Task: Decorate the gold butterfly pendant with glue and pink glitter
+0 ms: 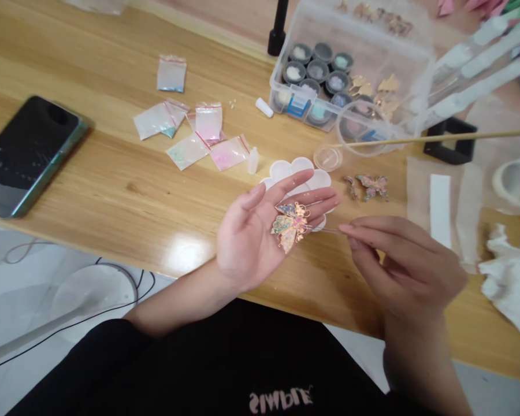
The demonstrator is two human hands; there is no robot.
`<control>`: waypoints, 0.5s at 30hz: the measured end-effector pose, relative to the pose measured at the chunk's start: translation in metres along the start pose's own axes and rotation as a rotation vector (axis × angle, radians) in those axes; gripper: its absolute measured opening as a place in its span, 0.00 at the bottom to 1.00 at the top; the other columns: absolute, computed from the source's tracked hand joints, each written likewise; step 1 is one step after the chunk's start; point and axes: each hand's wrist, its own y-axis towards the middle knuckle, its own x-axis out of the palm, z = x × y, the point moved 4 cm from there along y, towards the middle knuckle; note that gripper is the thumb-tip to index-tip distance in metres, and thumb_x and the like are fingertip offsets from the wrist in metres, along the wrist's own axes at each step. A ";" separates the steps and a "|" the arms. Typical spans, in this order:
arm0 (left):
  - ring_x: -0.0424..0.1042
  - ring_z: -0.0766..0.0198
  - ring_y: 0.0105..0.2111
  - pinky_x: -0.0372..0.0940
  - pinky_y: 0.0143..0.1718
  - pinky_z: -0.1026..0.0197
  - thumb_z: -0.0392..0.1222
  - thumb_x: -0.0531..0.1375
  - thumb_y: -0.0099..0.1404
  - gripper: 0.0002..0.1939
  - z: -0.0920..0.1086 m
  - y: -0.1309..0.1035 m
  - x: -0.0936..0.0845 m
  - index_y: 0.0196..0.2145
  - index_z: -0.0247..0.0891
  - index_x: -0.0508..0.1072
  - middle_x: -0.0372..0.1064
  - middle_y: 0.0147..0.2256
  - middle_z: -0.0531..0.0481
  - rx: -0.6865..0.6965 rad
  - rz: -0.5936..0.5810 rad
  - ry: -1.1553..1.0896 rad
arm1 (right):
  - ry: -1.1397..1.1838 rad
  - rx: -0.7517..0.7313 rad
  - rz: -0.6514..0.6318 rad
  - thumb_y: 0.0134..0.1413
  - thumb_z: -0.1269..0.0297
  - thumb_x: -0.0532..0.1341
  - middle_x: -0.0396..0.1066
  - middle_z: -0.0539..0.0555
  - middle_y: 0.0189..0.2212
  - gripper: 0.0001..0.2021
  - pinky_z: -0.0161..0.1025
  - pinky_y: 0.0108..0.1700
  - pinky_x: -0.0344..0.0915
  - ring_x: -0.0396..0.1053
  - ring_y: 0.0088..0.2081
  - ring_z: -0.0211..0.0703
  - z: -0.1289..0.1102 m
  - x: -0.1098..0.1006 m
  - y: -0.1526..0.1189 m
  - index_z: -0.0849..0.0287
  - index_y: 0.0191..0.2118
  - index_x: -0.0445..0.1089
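My left hand (249, 245) is palm up with its fingers stretched out. Against the palm and finger bases lies a gold-edged winged ornament (291, 225), its wings filled with blue, green and pale glitter. My right hand (405, 266) pinches a thin two-pronged metal piece (325, 230) between thumb and fingertips. Its far end meets the ornament's right side; whether it is joined there I cannot tell. Beneath the left fingers sits a white flower-shaped palette (281, 169), partly hidden. A pink-and-green butterfly ornament (374, 186) rests on the table above my right hand.
Small zip bags (186, 151) of coloured glitter lie left of a small white bottle (252, 160). Behind stands a clear plastic box (281, 110) with several black-rimmed pots and gold pieces. A thin wooden stick (450, 137) crosses at right. A phone (30, 153) lies far left, crumpled tissue (509, 283) far right.
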 end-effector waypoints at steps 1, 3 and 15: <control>0.55 0.46 0.70 0.46 0.71 0.46 0.56 0.50 0.71 0.28 0.000 0.000 0.000 0.58 0.32 0.67 0.74 0.55 0.36 0.001 -0.002 0.003 | 0.002 -0.005 0.000 0.54 0.79 0.65 0.80 0.47 0.41 0.24 0.38 0.37 0.75 0.78 0.37 0.41 0.000 0.000 0.000 0.42 0.51 0.76; 0.56 0.47 0.70 0.46 0.72 0.46 0.55 0.49 0.71 0.27 0.000 0.000 -0.001 0.57 0.33 0.69 0.75 0.54 0.37 0.002 -0.007 0.007 | 0.009 -0.020 -0.002 0.54 0.80 0.65 0.80 0.47 0.42 0.24 0.37 0.38 0.75 0.78 0.38 0.40 -0.001 0.001 0.001 0.43 0.51 0.76; 0.66 0.46 0.64 0.51 0.69 0.46 0.56 0.47 0.72 0.32 0.000 0.000 0.000 0.65 0.32 0.61 0.76 0.54 0.37 -0.014 0.001 -0.004 | 0.007 -0.029 -0.032 0.54 0.80 0.64 0.80 0.47 0.42 0.24 0.37 0.37 0.76 0.78 0.38 0.40 -0.001 0.001 0.001 0.43 0.51 0.76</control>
